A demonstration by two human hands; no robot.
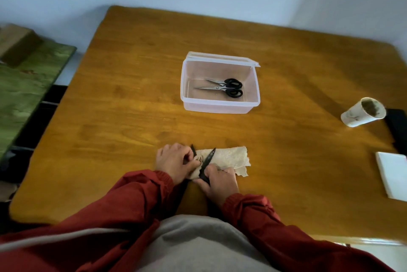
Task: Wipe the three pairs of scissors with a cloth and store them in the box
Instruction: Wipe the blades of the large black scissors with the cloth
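Wooden table [132,95] carries all: left hand [174,160] pinches cloth [231,158] around one blade of black scissors [208,158]; right hand [220,183] grips their handle end just behind; box [218,107] stands well beyond.

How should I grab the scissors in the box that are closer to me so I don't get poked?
Best take the nearer scissors by their black handle loops at the right end. Reach straight down from above, slightly from the right: the box is open on top with walls all round, and the blades point left, away from that side.
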